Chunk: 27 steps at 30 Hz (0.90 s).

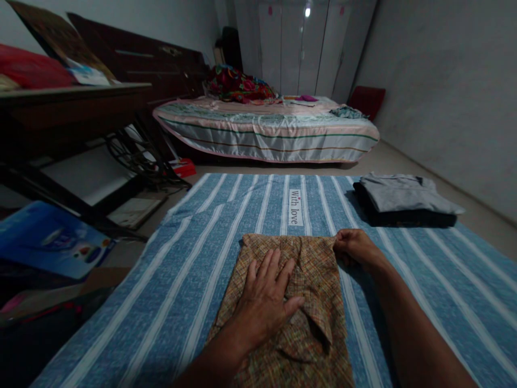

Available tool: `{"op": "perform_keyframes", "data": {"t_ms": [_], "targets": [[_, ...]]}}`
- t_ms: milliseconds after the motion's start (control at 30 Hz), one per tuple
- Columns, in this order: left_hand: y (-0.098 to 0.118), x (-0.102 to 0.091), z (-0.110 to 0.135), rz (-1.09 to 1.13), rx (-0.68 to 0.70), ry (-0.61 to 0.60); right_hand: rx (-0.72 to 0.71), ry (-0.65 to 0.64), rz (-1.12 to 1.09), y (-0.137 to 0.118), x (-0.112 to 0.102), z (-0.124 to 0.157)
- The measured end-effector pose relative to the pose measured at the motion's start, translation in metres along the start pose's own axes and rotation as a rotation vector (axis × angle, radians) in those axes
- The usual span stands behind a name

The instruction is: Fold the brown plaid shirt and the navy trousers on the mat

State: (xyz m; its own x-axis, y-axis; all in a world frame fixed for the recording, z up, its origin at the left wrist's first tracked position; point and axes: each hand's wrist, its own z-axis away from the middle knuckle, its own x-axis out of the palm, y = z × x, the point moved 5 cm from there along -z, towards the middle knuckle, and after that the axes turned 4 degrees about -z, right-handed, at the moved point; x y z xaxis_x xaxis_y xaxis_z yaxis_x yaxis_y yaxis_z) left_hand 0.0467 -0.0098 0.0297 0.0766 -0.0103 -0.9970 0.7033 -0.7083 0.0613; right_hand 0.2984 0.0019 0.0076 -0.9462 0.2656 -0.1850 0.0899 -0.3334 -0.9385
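A brown and yellow plaid garment (319, 280), folded into a long rectangle, lies on the blue and white striped cloth (226, 226) before me. Its kind I cannot make out; one loose flap is raised on its right half. My left hand (264, 299) rests flat on the garment with fingers spread. At the far right corner, my right hand (355, 248) pinches the garment's edge between thumb and curled fingers. The near end of the garment runs out of the picture at the bottom.
To the right is a stack of folded clothes, a grey one (404, 194) over a black one (404, 217). Beyond stands a bed (266, 132) with a red flowered blanket (238, 86). A sewing-machine table (81, 97) and a blue box (52, 237) are on the left.
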Motion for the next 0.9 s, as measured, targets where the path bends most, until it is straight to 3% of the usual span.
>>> {"op": "perform_keyframes", "data": {"t_ms": [233,400,733,900], "targets": [[0.001,-0.002,-0.001,-0.003,-0.005,-0.016,-0.015,0.057,0.049,-0.009,-0.01,0.004],[0.001,-0.003,0.0,-0.004,-0.001,0.011,0.054,-0.15,0.204,-0.008,0.005,0.008],[0.003,-0.008,-0.002,0.017,-0.031,-0.095,0.093,-0.16,0.165,0.001,0.004,0.005],[0.002,-0.004,0.001,0.023,-0.011,-0.043,0.115,-0.335,0.231,0.0,0.01,0.016]]}}
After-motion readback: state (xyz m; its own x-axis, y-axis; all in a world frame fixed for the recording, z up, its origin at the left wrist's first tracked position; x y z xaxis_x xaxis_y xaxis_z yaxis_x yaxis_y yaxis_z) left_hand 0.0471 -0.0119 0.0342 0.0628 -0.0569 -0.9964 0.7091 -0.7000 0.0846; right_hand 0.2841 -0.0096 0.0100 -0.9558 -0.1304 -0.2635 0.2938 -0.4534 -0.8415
